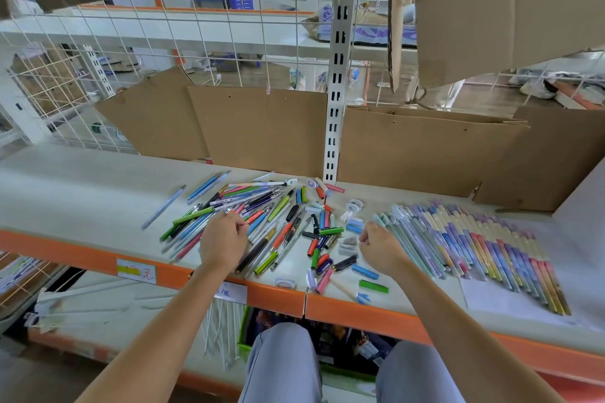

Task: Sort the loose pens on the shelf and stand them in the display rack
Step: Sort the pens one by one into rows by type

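Loose multicoloured plastic pens (262,219) sprawl across the pale orange-edged shelf (82,193); left hand (222,240) pinches one from the heap to sort, right hand (379,245) hovers clenched, empty.

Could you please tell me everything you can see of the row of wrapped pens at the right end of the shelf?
The row of wrapped pens lies flat on the pale shelf, side by side in a neat slanted band, caps toward the back. The sleeves look like clear plastic; the barrels run from pale teal at the left through purple, blue, pink and yellow. Some near ends rest on a white sheet. The right hand, fingers curled, is at its left edge; contact cannot be told.
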